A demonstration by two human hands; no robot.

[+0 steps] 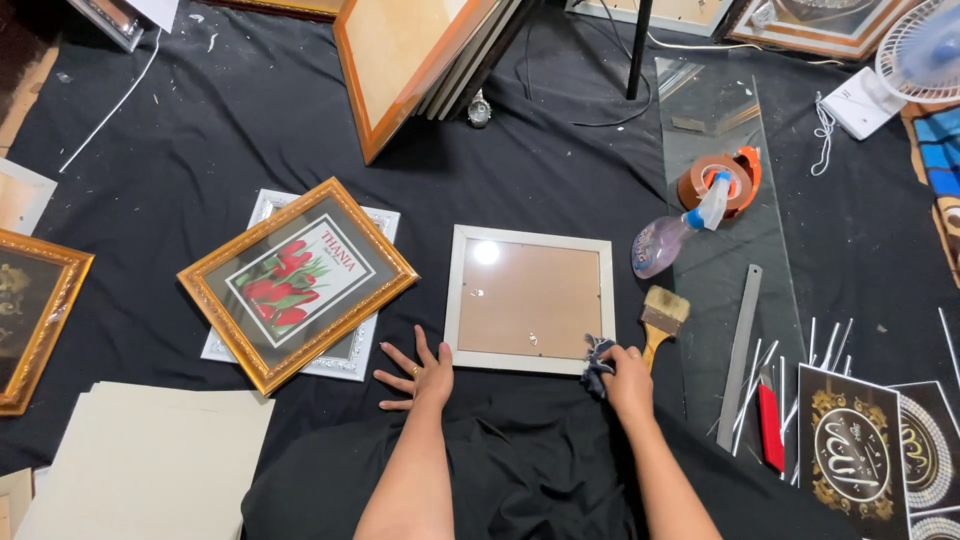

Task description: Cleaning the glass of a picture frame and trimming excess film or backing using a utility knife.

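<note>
Right hand clenched on dark cloth at silver frame's lower right corner, frame centre on black floor cloth. Left hand released, fingers spread flat, touching frame's lower left corner. At 3 o'clock: one paintbrush, one spray bottle, one steel ruler, one red cutter. At 9 o'clock: gold frame with red tulip print, white label, stacked on one white frame.
</note>
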